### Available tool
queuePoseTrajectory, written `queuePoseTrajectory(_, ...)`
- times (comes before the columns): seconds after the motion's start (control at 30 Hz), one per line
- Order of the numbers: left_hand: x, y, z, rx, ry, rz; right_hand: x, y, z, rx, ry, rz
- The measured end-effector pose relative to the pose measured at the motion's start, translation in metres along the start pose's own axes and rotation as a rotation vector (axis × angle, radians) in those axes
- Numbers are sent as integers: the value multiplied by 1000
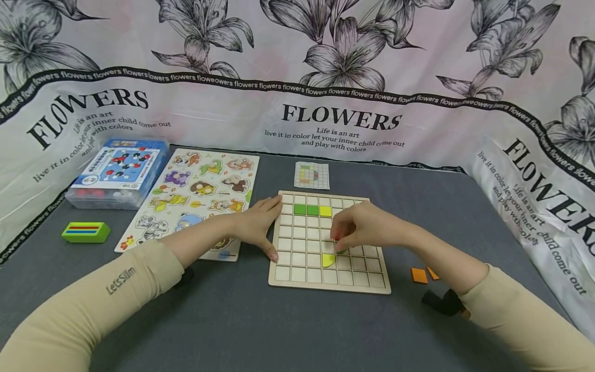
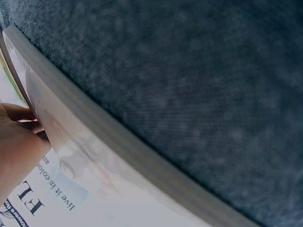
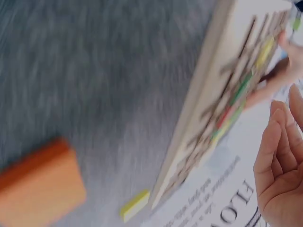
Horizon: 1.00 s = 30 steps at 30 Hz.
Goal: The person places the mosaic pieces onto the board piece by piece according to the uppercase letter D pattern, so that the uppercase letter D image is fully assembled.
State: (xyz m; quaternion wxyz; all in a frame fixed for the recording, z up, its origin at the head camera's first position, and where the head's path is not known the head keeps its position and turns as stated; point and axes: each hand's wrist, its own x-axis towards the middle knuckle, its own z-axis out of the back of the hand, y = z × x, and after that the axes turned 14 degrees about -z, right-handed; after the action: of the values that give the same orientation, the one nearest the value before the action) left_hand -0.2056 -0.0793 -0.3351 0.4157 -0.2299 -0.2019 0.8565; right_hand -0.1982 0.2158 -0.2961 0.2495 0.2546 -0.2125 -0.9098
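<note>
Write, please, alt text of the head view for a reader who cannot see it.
A person's left hand touches the left edge of a wooden grid board; the right hand reaches over it. Two green squares, a yellow square and a rounded yellow piece show on it. Beyond is a pattern card; left, an animal picture board; right, orange pieces.

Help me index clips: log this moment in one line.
left hand: at grid board, left edge; right hand: over board, grip unclear; green squares: on board

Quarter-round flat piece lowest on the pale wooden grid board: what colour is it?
The quarter-round flat piece is yellow, best seen in the head view.
</note>
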Motion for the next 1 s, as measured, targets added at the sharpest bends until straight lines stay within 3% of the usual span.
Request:
queuePoseTrajectory(0.27,-1,-1,0,0,-2,4,-10,-32,32,-24,-98,-111)
queuePoseTrajectory(0.47,-2,0,0,3,-7,-1,-23,-70,51,1,-111,-228)
queuePoseTrajectory(0.7,-1,0,0,9,-1,7,-43,-108,59,128,2,-269)
queuePoseTrajectory(1.0,2,3,-2,14,0,8,-64,-128,51,221,226,-166)
